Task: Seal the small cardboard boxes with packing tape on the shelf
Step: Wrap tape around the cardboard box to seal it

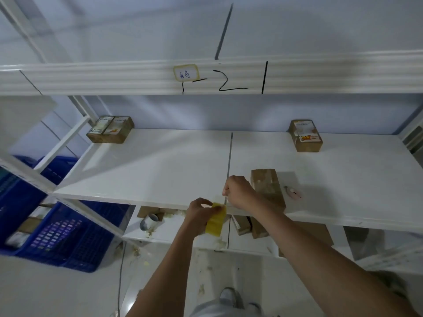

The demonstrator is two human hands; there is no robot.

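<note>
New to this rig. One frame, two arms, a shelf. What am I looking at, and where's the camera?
There is no robot here. The single picture comes from a wide-angle camera worn on a person's head, looking forward and down, so the two bare arms are the wearer's own.

The left hand grips a yellow tape roll. The right hand is curled just above it, apparently pinching the tape's free end, though the strip is too faint to be sure.

On the white shelf lie a brown box right behind the right hand, two more boxes at the back, left and right, and a small pink object beside the near box, too blurred to identify.
</note>
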